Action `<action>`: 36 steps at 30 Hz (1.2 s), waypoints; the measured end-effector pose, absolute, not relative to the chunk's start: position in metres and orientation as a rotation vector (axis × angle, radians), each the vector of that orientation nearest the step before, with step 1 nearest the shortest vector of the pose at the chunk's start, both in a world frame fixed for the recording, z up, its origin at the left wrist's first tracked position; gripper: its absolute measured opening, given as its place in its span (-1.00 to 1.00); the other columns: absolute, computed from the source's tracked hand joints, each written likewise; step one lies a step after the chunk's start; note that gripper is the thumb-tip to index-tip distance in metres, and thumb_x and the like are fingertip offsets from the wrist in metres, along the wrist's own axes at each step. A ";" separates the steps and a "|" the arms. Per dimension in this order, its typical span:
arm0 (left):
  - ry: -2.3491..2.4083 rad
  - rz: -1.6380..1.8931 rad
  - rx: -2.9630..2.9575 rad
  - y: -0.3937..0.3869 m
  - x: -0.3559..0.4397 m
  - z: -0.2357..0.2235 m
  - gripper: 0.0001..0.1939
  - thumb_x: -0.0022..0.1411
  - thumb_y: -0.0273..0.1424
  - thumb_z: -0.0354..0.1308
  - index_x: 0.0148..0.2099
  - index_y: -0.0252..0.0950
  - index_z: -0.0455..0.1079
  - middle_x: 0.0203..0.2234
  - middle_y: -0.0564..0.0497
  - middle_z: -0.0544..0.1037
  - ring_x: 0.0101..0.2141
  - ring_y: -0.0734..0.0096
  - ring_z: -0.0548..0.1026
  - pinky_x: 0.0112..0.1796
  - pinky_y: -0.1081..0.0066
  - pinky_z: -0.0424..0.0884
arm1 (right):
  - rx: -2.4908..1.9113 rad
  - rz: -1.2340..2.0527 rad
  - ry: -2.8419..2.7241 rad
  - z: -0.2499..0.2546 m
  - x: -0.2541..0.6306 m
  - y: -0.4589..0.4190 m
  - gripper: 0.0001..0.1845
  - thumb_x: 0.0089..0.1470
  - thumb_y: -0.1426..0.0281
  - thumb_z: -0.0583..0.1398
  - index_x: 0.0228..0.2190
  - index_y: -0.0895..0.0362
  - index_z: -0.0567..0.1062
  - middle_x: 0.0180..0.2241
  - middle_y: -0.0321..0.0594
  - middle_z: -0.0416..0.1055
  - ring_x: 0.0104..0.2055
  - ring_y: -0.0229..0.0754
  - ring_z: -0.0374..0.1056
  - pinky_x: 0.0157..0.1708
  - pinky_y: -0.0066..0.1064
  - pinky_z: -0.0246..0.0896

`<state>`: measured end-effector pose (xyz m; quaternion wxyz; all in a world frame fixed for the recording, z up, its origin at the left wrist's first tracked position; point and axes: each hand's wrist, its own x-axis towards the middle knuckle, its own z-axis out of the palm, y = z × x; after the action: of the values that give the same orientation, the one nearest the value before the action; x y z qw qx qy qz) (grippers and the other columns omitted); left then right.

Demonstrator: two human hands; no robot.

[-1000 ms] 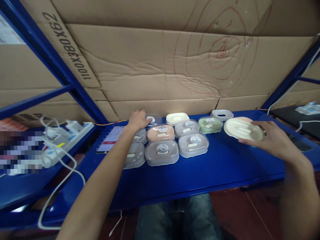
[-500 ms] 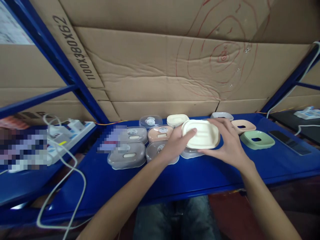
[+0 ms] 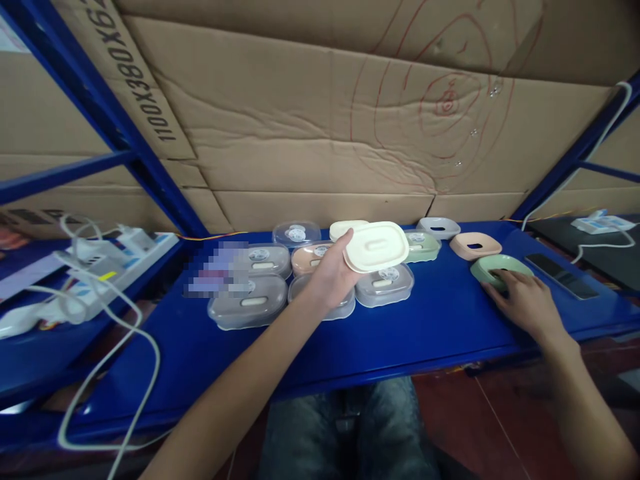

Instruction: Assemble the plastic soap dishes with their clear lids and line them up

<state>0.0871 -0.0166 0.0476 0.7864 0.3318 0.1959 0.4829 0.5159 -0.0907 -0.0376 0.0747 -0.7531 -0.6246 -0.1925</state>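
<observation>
My left hand [image 3: 332,275] grips the left end of a cream plastic soap dish [image 3: 377,247], a rounded rectangle with a raised bar in its middle, held up over the other dishes. Off to the right, my right hand [image 3: 525,300] is curled over the near side of a green soap dish [image 3: 503,267] that has a dark slot in it. The fingertips reach inside the green dish while the thumb is at its left side. Behind it lie a peach dish [image 3: 475,247] and a pale grey dish [image 3: 439,228], both with slots.
Several clear-covered boxes [image 3: 247,303] with round labels stand in rows on the blue table [image 3: 400,340]. At the right lies a phone [image 3: 563,275]. Power strips [image 3: 137,267] and a looping white cable [image 3: 157,353] are at the left. Cardboard [image 3: 300,127] walls the back.
My right hand has let go of the cream dish and moved right to the green one. My left hand keeps the cream dish and has shifted slightly left.
</observation>
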 end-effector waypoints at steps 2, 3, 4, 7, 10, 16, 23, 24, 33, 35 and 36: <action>0.398 1.049 0.717 -0.016 0.087 0.048 -0.47 0.58 -0.23 0.04 0.45 -0.30 0.40 0.30 -0.27 0.58 0.45 -0.19 0.35 0.40 -0.25 0.31 | -2.198 -0.635 -1.820 -0.040 0.511 -0.095 -0.47 0.43 0.08 0.06 0.03 0.20 0.62 -0.01 0.27 0.63 0.10 0.32 0.51 0.11 0.06 0.36; 0.394 1.054 0.713 -0.016 0.087 0.048 -0.46 0.58 -0.23 0.02 0.47 -0.28 0.38 0.31 -0.26 0.57 0.45 -0.19 0.34 0.40 -0.25 0.31 | -2.156 -0.644 -1.775 -0.037 0.503 -0.096 -0.47 0.42 0.08 0.06 0.00 0.21 0.63 -0.07 0.27 0.63 0.06 0.32 0.52 0.05 0.04 0.38; 0.395 1.059 0.706 -0.015 0.087 0.047 -0.46 0.59 -0.23 0.01 0.48 -0.27 0.37 0.32 -0.25 0.56 0.45 -0.18 0.34 0.40 -0.24 0.31 | -2.098 -0.649 -1.716 -0.031 0.493 -0.097 -0.47 0.41 0.08 0.08 -0.02 0.21 0.64 -0.11 0.26 0.63 0.02 0.30 0.52 0.00 0.02 0.40; 0.400 1.063 0.681 -0.013 0.087 0.045 -0.45 0.60 -0.22 0.00 0.50 -0.26 0.34 0.35 -0.24 0.54 0.45 -0.15 0.35 0.41 -0.20 0.31 | -1.793 -0.683 -1.541 -0.005 0.444 -0.095 -0.51 0.38 0.08 0.17 0.03 0.18 0.65 -0.13 0.16 0.63 0.00 0.21 0.51 0.02 -0.05 0.43; 0.369 1.053 0.676 -0.013 0.088 0.042 -0.46 0.59 -0.22 0.04 0.48 -0.27 0.37 0.34 -0.23 0.55 0.44 -0.12 0.37 0.41 -0.14 0.31 | -1.376 -0.682 -1.584 0.021 0.371 -0.090 -0.57 0.37 0.11 0.28 0.09 0.13 0.63 -0.12 0.02 0.62 -0.02 0.10 0.53 0.07 -0.05 0.46; 0.293 1.024 0.683 -0.019 0.088 0.040 -0.52 0.51 -0.09 0.16 0.23 -0.32 0.56 0.17 -0.20 0.66 0.34 -0.06 0.49 0.32 0.08 0.44 | -1.084 -0.609 -1.959 0.028 0.249 -0.069 -0.53 0.41 0.26 0.29 0.25 0.14 0.53 -0.04 0.05 0.55 0.08 0.17 0.46 0.10 0.07 0.46; 0.456 1.165 0.740 -0.022 0.092 0.028 -0.61 0.11 -0.33 0.56 -0.06 -0.30 0.55 -0.11 -0.09 0.69 0.11 0.07 0.64 0.15 0.21 0.52 | -1.107 -0.436 -2.131 0.019 0.236 -0.064 -0.55 0.44 0.32 0.21 0.24 0.26 0.52 0.16 0.22 0.41 0.23 0.25 0.36 0.15 0.15 0.46; 0.475 1.187 0.742 -0.021 0.093 0.027 -0.60 0.10 -0.36 0.55 -0.05 -0.29 0.54 -0.12 -0.07 0.68 0.09 0.08 0.64 0.13 0.20 0.53 | -1.065 -0.405 -2.122 0.020 0.240 -0.065 -0.57 0.43 0.31 0.22 0.22 0.20 0.53 0.19 0.18 0.40 0.25 0.24 0.35 0.19 0.17 0.44; 0.541 1.136 0.904 -0.027 0.094 0.029 -0.66 0.20 -0.43 0.35 0.03 -0.20 0.46 0.02 -0.11 0.63 0.17 -0.03 0.59 0.15 0.03 0.59 | -1.307 -0.034 -1.487 0.028 0.286 -0.055 -0.47 0.37 -0.01 0.22 0.18 0.03 0.53 0.16 0.03 0.55 0.22 0.18 0.49 0.21 0.15 0.45; 0.546 1.103 0.966 -0.030 0.095 0.028 -0.64 0.22 -0.40 0.37 0.06 -0.18 0.47 0.04 -0.10 0.62 0.17 -0.02 0.59 0.15 0.04 0.59 | -1.259 0.303 -1.458 0.027 0.295 -0.052 -0.45 0.35 -0.07 0.23 0.12 0.05 0.56 0.05 -0.03 0.63 0.10 0.12 0.57 0.10 -0.01 0.53; 0.541 1.081 1.006 -0.031 0.096 0.027 -0.64 0.23 -0.37 0.39 0.07 -0.18 0.48 0.04 -0.10 0.61 0.17 -0.02 0.59 0.17 0.04 0.57 | -1.242 0.414 -1.442 0.026 0.302 -0.052 -0.45 0.33 -0.08 0.25 0.09 0.05 0.58 0.02 -0.06 0.65 0.08 0.10 0.58 0.07 -0.06 0.54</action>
<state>0.0960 -0.0309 0.0268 0.7065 0.4528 0.2435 0.4864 0.3018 -0.0515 0.0264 0.5622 -0.5275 -0.6121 0.1760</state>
